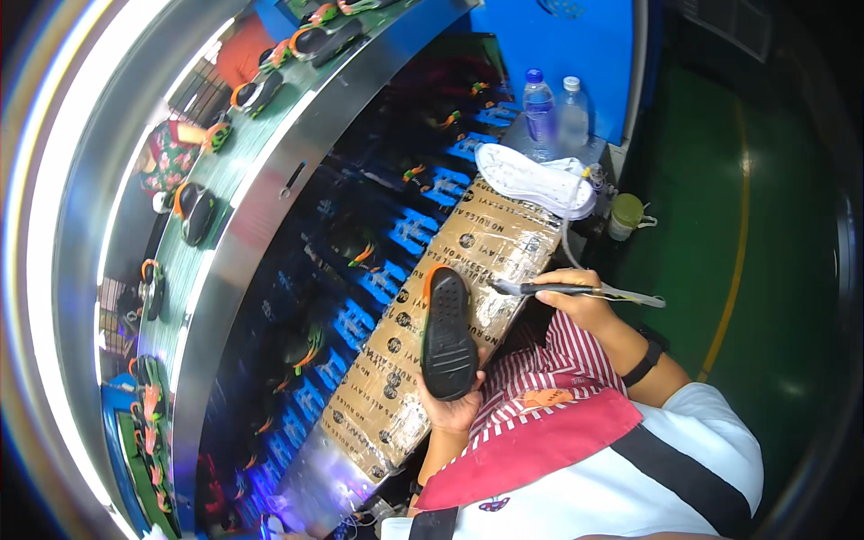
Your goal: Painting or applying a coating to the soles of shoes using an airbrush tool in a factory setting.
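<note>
My left hand (447, 407) is closed around the heel end of a black shoe (449, 335) with an orange edge. Its black sole faces up, with a field of small round marks toward the far end and ridges near the heel. To the right of the shoe, my right hand (579, 301) grips a slim black-handled tool (549, 290) with a pale, brush-like tip. The tip is beside the shoe's upper part, apart from it, over a tape-covered cardboard surface (382, 396).
White shoe-shaped pieces (535, 182) lie at the board's far end, near two plastic bottles (540, 112). A lidded cup (625, 216) hangs or stands beside them. On the left, a curved conveyor (236, 153) carries several shoes. Blue-clipped slots (414, 232) line the dark rack between.
</note>
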Demonstrator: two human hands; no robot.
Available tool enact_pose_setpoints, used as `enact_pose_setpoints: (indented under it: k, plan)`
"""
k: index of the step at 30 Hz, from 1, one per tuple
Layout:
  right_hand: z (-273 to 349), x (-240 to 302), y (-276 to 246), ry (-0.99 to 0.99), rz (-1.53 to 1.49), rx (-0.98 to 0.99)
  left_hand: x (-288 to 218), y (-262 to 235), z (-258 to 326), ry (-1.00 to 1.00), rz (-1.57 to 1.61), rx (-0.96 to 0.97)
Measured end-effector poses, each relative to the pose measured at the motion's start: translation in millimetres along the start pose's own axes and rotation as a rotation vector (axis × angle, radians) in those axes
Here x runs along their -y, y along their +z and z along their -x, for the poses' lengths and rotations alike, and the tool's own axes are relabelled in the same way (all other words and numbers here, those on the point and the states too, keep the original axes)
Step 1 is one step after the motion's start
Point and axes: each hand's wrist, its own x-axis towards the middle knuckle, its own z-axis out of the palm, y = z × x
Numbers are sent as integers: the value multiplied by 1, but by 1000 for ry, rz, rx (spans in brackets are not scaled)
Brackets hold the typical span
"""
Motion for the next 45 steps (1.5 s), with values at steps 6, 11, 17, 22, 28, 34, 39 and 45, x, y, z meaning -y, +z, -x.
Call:
enact_pose_setpoints:
  k: [6, 11, 17, 22, 28, 34, 39, 45]
  plan:
    - [3, -1, -1, 20, -40, 21, -13, -3, 7, 90, -281, 63]
    - [3, 1, 0, 66, -101, 50, -49, 72, -13, 492, -475, 65]
    - [8, 12, -6, 54, -89, 31, -93, 221, -47, 709, -760, 607]
    - [14, 9, -18, 92, -136, -35, -149, 296, -103, 778, -691, 368]
    - [23, 5, -24, 124, -220, 16, -261, 312, -166, 444, -376, 201]
    - [27, 4, -33, 154, -151, 25, -280, 327, -190, 577, -375, 89]
    - [27, 6, -29, 139, -155, 26, -270, 318, -192, 856, -180, 13]
    - [24, -1, -33, 186, -96, 39, -219, 300, -139, 831, -179, 60]
